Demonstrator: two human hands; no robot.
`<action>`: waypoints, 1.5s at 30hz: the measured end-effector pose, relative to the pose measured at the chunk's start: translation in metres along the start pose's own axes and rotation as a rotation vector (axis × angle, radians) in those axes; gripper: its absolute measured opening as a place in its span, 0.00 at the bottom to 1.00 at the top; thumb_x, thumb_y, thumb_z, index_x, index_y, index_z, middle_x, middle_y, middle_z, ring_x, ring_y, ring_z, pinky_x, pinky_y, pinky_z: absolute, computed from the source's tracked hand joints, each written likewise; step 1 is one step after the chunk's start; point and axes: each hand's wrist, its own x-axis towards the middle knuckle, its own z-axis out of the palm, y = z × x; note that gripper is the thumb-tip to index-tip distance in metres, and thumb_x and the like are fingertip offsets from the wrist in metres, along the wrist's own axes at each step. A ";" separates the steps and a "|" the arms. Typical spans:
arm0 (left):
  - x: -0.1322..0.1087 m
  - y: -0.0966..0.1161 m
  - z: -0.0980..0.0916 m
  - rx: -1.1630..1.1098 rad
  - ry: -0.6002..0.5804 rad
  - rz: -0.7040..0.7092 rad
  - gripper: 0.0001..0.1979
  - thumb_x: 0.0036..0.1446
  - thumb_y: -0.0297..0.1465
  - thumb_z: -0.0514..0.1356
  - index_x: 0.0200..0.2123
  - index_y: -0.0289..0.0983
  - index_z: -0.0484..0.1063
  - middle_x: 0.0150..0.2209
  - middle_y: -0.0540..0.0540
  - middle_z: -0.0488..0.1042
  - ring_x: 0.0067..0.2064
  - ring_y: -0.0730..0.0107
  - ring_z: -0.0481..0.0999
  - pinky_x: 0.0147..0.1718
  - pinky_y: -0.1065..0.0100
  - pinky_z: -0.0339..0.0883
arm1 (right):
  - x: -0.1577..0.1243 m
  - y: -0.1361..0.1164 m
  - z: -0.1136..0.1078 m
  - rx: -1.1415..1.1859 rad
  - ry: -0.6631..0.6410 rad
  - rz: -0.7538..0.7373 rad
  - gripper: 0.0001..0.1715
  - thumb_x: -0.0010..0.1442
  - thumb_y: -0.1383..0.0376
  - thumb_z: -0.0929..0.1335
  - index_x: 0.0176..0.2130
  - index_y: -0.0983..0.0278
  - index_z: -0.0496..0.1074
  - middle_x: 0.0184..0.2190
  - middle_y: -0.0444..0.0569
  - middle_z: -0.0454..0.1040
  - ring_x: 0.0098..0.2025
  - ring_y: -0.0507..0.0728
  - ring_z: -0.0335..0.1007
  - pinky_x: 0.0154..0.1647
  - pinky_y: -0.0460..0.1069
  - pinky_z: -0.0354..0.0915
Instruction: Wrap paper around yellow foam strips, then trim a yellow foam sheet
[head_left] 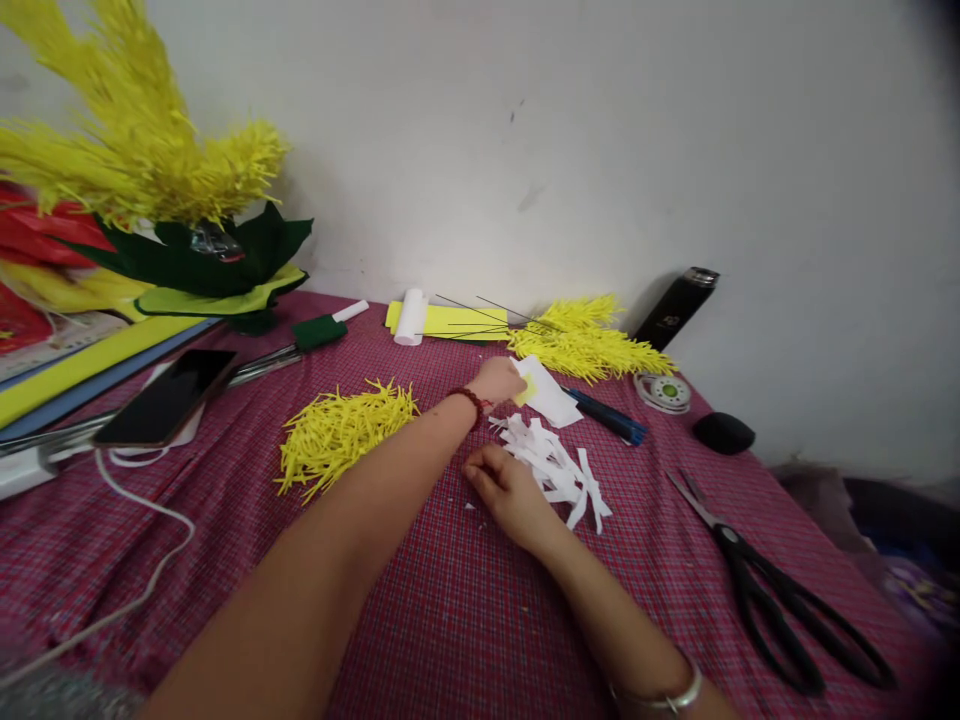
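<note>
My left hand (pixel 496 382) reaches forward with its fingers bunched at the edge of a white paper sheet (pixel 551 392). A small yellow piece (pixel 526 388) lies on that sheet, right by the fingertips; whether they grip it is hidden. Closer to me, my right hand (pixel 511 492) is closed in a pinch above the cloth, and whatever it may hold is too small to make out. Beside it lies a loose heap of white paper strips (pixel 559 465). A pile of thin yellow strips (pixel 345 435) rests left of my left forearm.
Black-handled scissors (pixel 757 575) lie at right, near a black rounded object (pixel 724 432) and a tape measure (pixel 664 392). Yellow fringed stems (pixel 592 345) and a white roll (pixel 410 318) sit by the wall. At left are a phone (pixel 166 398) and a yellow arrangement (pixel 150 150).
</note>
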 end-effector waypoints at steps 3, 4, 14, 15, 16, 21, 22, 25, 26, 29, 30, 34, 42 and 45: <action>-0.026 0.007 -0.021 -0.198 0.038 -0.028 0.07 0.60 0.24 0.56 0.40 0.28 0.70 0.38 0.41 0.73 0.34 0.73 0.74 0.33 0.69 0.69 | 0.000 0.000 -0.001 0.008 0.002 -0.005 0.08 0.57 0.67 0.62 0.26 0.62 0.66 0.25 0.44 0.66 0.31 0.54 0.63 0.35 0.50 0.61; -0.039 0.007 -0.028 -0.249 0.054 -0.029 0.05 0.59 0.21 0.55 0.37 0.28 0.69 0.35 0.42 0.73 0.30 0.76 0.72 0.30 0.72 0.67 | 0.001 0.000 -0.001 0.021 0.001 -0.007 0.08 0.57 0.67 0.63 0.26 0.62 0.67 0.25 0.44 0.67 0.31 0.54 0.64 0.36 0.50 0.61; -0.153 -0.040 -0.057 -0.560 0.046 0.033 0.03 0.49 0.26 0.60 0.30 0.33 0.69 0.23 0.53 0.67 0.22 0.81 0.64 0.23 0.75 0.59 | 0.000 0.003 -0.003 0.325 0.095 0.092 0.09 0.54 0.59 0.67 0.30 0.62 0.73 0.25 0.43 0.72 0.30 0.54 0.65 0.39 0.52 0.62; -0.153 -0.045 -0.056 -0.489 0.070 0.039 0.08 0.49 0.25 0.59 0.35 0.33 0.70 0.24 0.53 0.68 0.21 0.81 0.64 0.22 0.75 0.59 | 0.000 0.003 -0.005 0.356 0.111 0.107 0.11 0.56 0.58 0.66 0.32 0.62 0.73 0.27 0.44 0.73 0.31 0.54 0.66 0.38 0.52 0.63; -0.153 -0.049 -0.055 -0.426 0.089 0.042 0.15 0.48 0.24 0.59 0.42 0.33 0.69 0.26 0.53 0.68 0.21 0.81 0.64 0.22 0.75 0.59 | -0.001 0.002 -0.008 0.392 0.125 0.118 0.12 0.57 0.56 0.66 0.34 0.62 0.73 0.30 0.46 0.74 0.32 0.54 0.68 0.39 0.52 0.64; -0.154 -0.059 -0.043 -0.286 0.026 0.094 0.32 0.49 0.23 0.58 0.59 0.36 0.57 0.28 0.53 0.68 0.23 0.79 0.65 0.23 0.74 0.60 | -0.004 -0.004 -0.017 0.581 0.082 0.100 0.10 0.56 0.58 0.69 0.30 0.62 0.73 0.52 0.49 0.71 0.50 0.56 0.68 0.50 0.53 0.61; -0.155 -0.059 -0.041 -0.271 0.017 0.105 0.32 0.49 0.22 0.58 0.59 0.36 0.58 0.27 0.54 0.68 0.23 0.79 0.64 0.23 0.74 0.59 | -0.004 -0.006 -0.016 0.583 0.057 0.098 0.09 0.55 0.59 0.69 0.29 0.62 0.73 0.51 0.48 0.72 0.50 0.56 0.67 0.51 0.53 0.60; -0.157 -0.060 -0.036 -0.269 0.004 0.093 0.33 0.48 0.22 0.59 0.59 0.35 0.58 0.25 0.55 0.66 0.23 0.79 0.63 0.23 0.75 0.57 | -0.006 -0.010 -0.011 0.545 0.008 0.139 0.09 0.55 0.59 0.69 0.29 0.63 0.73 0.34 0.44 0.75 0.37 0.53 0.69 0.42 0.50 0.61; -0.157 -0.061 -0.035 -0.299 0.004 0.069 0.32 0.48 0.23 0.60 0.59 0.35 0.59 0.25 0.55 0.67 0.23 0.79 0.63 0.23 0.75 0.58 | -0.006 -0.011 -0.010 0.538 0.007 0.159 0.10 0.55 0.59 0.69 0.28 0.63 0.73 0.29 0.42 0.73 0.32 0.52 0.67 0.38 0.49 0.61; -0.156 -0.065 -0.035 -0.407 -0.018 -0.008 0.17 0.50 0.29 0.61 0.45 0.33 0.70 0.26 0.52 0.70 0.23 0.79 0.65 0.24 0.73 0.59 | -0.007 -0.013 -0.006 0.519 0.016 0.200 0.11 0.54 0.57 0.69 0.28 0.63 0.71 0.23 0.40 0.69 0.27 0.51 0.62 0.32 0.48 0.58; -0.155 -0.066 -0.035 -0.432 -0.028 -0.025 0.11 0.50 0.31 0.61 0.37 0.33 0.72 0.25 0.52 0.70 0.23 0.80 0.64 0.24 0.74 0.59 | -0.006 -0.013 -0.006 0.511 0.015 0.202 0.11 0.54 0.57 0.69 0.28 0.63 0.71 0.23 0.40 0.69 0.27 0.51 0.62 0.31 0.48 0.58; -0.158 -0.065 -0.037 -0.510 -0.034 -0.085 0.08 0.48 0.34 0.61 0.25 0.34 0.71 0.21 0.53 0.68 0.22 0.80 0.63 0.23 0.74 0.57 | -0.005 -0.011 -0.010 0.373 0.130 0.135 0.10 0.54 0.58 0.68 0.29 0.62 0.73 0.26 0.43 0.71 0.31 0.53 0.65 0.35 0.50 0.62; -0.166 -0.058 -0.031 -0.658 0.039 -0.122 0.05 0.45 0.29 0.62 0.25 0.34 0.69 0.22 0.54 0.67 0.22 0.81 0.61 0.22 0.74 0.54 | -0.012 -0.026 -0.010 0.109 0.331 -0.174 0.09 0.56 0.67 0.67 0.34 0.56 0.78 0.34 0.47 0.72 0.39 0.57 0.69 0.41 0.55 0.64; -0.168 -0.057 -0.029 -0.668 0.024 -0.129 0.05 0.46 0.30 0.63 0.25 0.34 0.71 0.22 0.54 0.66 0.22 0.81 0.59 0.22 0.74 0.53 | -0.014 -0.030 -0.007 0.073 0.303 -0.191 0.09 0.56 0.67 0.67 0.32 0.55 0.78 0.34 0.47 0.72 0.38 0.56 0.69 0.39 0.54 0.65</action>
